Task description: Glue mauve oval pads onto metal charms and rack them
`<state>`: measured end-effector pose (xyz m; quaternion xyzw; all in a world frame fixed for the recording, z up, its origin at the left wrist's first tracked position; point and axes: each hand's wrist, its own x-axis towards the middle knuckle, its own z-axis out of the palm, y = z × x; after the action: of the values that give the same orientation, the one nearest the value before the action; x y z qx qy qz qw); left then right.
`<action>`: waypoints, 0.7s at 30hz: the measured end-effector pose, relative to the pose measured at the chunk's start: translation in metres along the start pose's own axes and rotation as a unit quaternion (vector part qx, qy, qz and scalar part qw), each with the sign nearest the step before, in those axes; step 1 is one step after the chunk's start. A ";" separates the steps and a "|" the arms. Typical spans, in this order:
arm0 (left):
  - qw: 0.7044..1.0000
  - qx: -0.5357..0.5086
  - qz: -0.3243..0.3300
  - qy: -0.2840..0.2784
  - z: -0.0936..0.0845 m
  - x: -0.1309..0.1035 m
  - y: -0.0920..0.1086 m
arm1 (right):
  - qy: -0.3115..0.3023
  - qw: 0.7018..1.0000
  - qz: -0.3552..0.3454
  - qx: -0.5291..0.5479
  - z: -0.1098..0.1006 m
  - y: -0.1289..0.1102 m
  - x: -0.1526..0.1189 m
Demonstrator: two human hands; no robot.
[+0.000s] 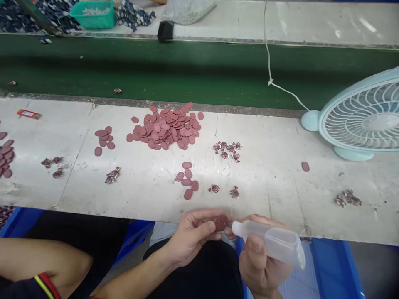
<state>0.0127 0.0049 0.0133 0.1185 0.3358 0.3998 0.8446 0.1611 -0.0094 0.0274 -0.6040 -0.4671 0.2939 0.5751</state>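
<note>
My left hand (196,234) pinches a reddish-brown oval disc (220,223) just past the table's front edge. In my right hand (262,265) is a translucent squeeze bottle (271,241), tilted, its thin tip at the disc's right side. Beyond my hands lie several loose oval discs (187,182) and two small clusters of brown and silvery pieces, one (214,188) to the left of the other (235,192). Farther back is a large heap of the same discs (165,126).
A light blue fan (352,120) stands at the right. Behind the white table (268,178) runs a green belt (187,70). A teal basket (93,16) sits at the back left. Another person's arm (46,261) is at the lower left. Blue crates (333,261) are below the table.
</note>
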 end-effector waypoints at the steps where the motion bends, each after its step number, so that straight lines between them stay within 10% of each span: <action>1: 1.000 -0.003 0.001 -0.003 0.000 0.000 0.000 | -0.002 1.000 -0.002 0.000 0.000 0.000 0.000; 21: 1.000 -0.023 -0.012 0.014 -0.005 0.000 -0.003 | -0.006 0.998 0.021 0.066 0.002 -0.005 -0.003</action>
<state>0.0106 0.0025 0.0084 0.0899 0.3394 0.3992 0.8470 0.1569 -0.0120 0.0311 -0.5723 -0.4373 0.3397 0.6049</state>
